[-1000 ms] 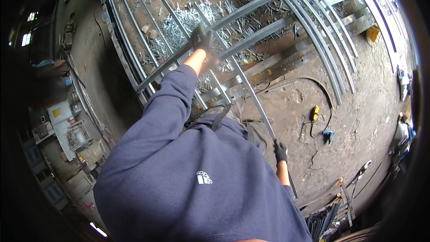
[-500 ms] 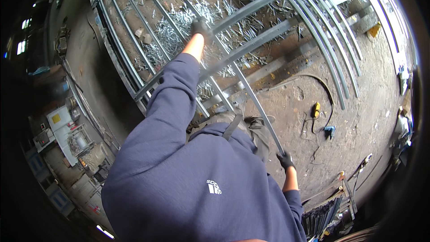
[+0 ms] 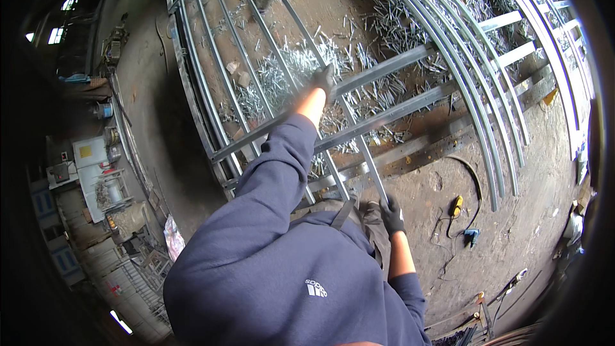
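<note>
A worker is handling a long metal bar that is crossing two metal rails, the dark-gloved right hand clamping its fingers on the near end and the left hand, gloved too, touching the bar farther along (whether those fingers are closing around it is impossible to tell); short, shiny metal pieces are littering the floor below, while a blue power tool is lying off to the right

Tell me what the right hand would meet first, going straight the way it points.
The right hand holds a metal bar; straight along it, the steel beam comes first in the picture, but may lie lower, leaving the nearer crossbar.
</note>
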Demonstrator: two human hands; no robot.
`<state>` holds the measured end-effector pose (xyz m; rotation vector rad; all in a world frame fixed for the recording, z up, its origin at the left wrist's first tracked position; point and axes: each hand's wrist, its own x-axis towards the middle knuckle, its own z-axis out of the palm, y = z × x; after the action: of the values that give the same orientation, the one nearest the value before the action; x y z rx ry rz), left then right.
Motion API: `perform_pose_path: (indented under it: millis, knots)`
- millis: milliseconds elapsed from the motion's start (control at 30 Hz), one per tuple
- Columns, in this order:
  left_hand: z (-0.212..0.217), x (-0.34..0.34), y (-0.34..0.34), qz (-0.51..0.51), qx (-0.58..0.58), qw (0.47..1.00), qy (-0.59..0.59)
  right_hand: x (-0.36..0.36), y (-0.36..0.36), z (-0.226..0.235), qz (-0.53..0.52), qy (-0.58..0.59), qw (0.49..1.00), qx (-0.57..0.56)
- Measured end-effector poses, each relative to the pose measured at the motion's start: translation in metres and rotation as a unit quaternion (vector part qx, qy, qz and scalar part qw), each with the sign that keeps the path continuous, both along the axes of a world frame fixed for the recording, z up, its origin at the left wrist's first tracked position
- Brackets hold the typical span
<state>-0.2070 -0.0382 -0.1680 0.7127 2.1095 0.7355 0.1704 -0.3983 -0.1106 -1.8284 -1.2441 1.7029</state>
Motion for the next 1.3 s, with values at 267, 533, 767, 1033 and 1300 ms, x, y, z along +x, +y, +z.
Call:
perform_pose_path:
  millis: [267, 533, 767, 1033, 1300]
  knots:
    - [-0.043, -0.007, 0.000, 0.004, 0.056, 0.998, 0.015, 0.029, -0.045, -0.009, -0.070, -0.029, 0.994, -0.078]
    - [-0.003, 0.010, -0.005, 0.000, -0.017, 0.994, 0.109, 0.004, -0.018, -0.023, -0.057, -0.104, 0.990, -0.076]
    - [-0.033, 0.002, -0.004, 0.018, 0.005, 0.998, 0.067, -0.003, -0.014, -0.009, -0.105, -0.061, 0.989, -0.081]
    - [-0.036, -0.007, -0.010, -0.084, 0.045, 0.990, 0.101, 0.001, -0.013, -0.003, -0.018, -0.128, 0.991, -0.029]
    - [-0.028, 0.003, -0.006, 0.059, 0.063, 0.995, -0.052, -0.001, -0.004, -0.001, -0.111, -0.044, 0.989, -0.090]
